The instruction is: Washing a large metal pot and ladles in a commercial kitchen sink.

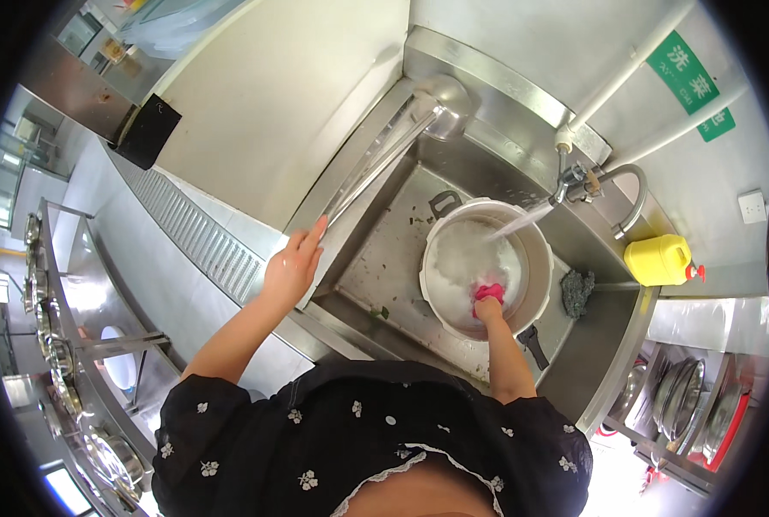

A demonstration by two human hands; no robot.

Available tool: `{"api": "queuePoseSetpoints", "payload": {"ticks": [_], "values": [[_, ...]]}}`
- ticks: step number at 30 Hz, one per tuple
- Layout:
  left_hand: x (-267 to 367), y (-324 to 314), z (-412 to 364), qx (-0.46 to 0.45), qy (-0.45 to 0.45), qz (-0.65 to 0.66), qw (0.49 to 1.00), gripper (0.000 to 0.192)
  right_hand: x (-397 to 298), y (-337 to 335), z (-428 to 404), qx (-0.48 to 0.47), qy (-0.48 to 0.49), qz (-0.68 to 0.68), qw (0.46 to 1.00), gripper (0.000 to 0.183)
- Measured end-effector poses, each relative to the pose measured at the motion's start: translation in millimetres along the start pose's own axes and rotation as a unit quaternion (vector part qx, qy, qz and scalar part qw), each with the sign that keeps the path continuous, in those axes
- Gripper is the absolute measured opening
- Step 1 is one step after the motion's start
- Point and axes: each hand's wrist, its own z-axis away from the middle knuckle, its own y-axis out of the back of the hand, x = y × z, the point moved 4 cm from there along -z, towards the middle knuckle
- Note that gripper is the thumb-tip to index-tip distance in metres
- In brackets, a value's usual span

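A deep light-metal pot [425,278] with dark handles stands in the steel sink [384,258], holding cloudy, foamy water. Water runs into it from the tap [562,187]. My right hand [488,309] reaches inside the pot and is closed on a bright pink cloth [489,293] at the water's surface. At the sink's left side, my left hand [297,262] is raised with wet fingers at the end of a long ladle handle [381,169]; whether they grip it is unclear. The ladle's large steel bowl [449,106] rests at the sink's back corner.
A steel-wool scourer [577,293] lies in the sink, right of the pot. On the right ledge stands a yellow jug [659,260] with a red cap. A curved second spout [639,194] juts beside the tap. A pale partition [281,116] rises at the left; pans fill the right rack [678,394].
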Motion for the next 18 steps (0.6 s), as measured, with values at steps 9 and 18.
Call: {"api": "queuePoseSetpoints", "payload": {"ticks": [9,18], "values": [[-51,-82,-55,0.011,0.066,-0.108,0.992,0.053,-12,3,-27,0.126,0.001,0.012,0.992,0.046],[-52,-94,-67,-0.060,0.096,-0.281,0.953,0.072,-27,-3,-37,0.088,-0.052,-0.034,0.994,0.073]]}}
